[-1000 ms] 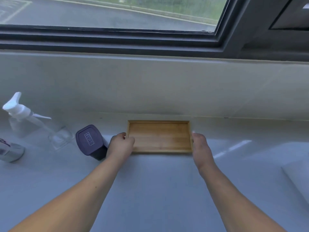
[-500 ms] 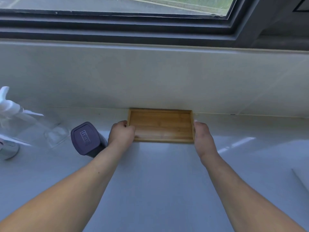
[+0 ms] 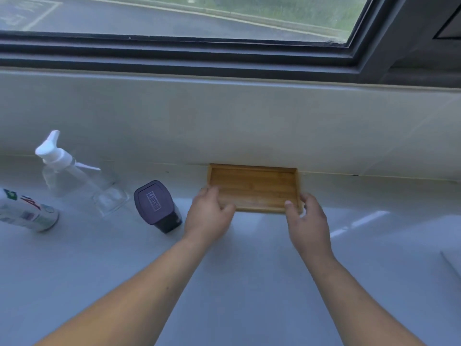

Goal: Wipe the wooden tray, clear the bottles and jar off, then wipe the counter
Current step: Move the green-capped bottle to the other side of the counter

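The empty wooden tray (image 3: 254,188) lies flat on the pale counter (image 3: 237,283), its far edge against the tiled back wall. My left hand (image 3: 209,216) holds the tray's front left corner, fingers over the rim and thumb at the front edge. My right hand (image 3: 308,221) grips the front right corner with the thumb on the rim. A dark jar with a purple lid (image 3: 154,206) stands just left of my left hand. Further left is a clear pump bottle (image 3: 72,176). A white printed bottle (image 3: 27,213) sits at the left edge.
The tiled back wall (image 3: 249,126) rises behind the counter to a dark window frame (image 3: 224,63). A white folded thing (image 3: 452,260) shows at the right edge; what it is I cannot tell.
Both hands have pushed the tray away from me until it sits against the back wall. Both thumbs now rest on the front rim.
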{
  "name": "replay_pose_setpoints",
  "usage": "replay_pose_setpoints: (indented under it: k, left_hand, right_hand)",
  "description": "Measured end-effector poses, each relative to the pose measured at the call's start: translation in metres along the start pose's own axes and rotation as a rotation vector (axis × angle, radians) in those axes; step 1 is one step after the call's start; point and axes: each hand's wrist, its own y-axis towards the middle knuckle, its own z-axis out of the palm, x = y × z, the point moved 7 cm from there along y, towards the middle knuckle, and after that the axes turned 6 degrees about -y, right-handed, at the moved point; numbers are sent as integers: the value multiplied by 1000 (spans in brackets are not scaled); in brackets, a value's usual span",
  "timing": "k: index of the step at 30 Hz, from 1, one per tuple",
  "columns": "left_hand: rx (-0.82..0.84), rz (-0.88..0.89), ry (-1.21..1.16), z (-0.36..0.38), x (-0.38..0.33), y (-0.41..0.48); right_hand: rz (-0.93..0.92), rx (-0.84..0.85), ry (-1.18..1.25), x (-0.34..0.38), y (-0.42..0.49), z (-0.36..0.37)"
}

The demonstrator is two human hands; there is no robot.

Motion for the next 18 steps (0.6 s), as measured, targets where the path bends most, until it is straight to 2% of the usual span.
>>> replay_pose_setpoints:
  k: [4, 10, 14, 18]
  left_hand:
    - [62, 65, -103, -12, 8, -50]
    - [17, 194, -78, -80, 59, -107]
    - [-65, 143, -70, -156, 134, -124]
    - [-228, -8, -59, -257, 220, -126]
  right_hand:
    - [-81, 44, -7, 25, -53, 21]
    - [-109, 142, -13, 65, -143, 84]
    - [-126, 196, -5, 110, -203, 140]
    - [-85, 314, 72, 169, -254, 207]
